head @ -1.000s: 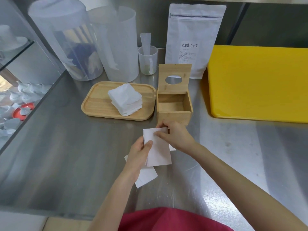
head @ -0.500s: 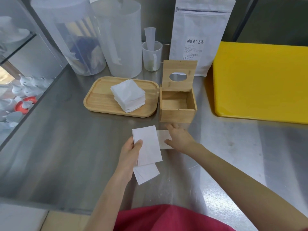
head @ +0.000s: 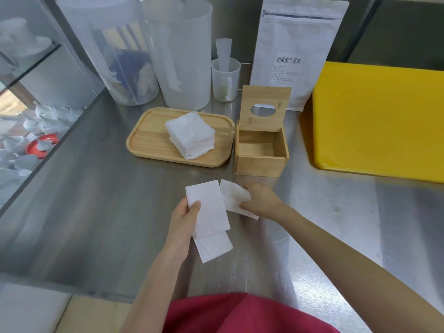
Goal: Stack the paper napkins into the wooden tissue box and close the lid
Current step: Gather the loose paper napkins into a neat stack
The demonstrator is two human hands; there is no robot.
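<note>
My left hand [head: 185, 219] pinches the folded napkins [head: 208, 209] squared while my right hand [head: 260, 199] grasps another napkin [head: 231, 197] off the tabletop [head: 96, 200], near the open wooden tissue box [head: 260, 153].

Steel counter [head: 91, 212], glass shelf [head: 28, 58] left (white crockery), steel backsplash [head: 237, 18].

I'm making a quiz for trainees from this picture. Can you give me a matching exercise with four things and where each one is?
Things:
1. square stack of white paper napkins
2. open wooden tissue box
3. flat folded white napkin
4. crumpled white napkin

Places:
A. in the right hand
B. on the oval wooden tray
C. in the left hand
D. right of the tray, lid upright

Pairs: 1-B, 2-D, 3-C, 4-A
</note>
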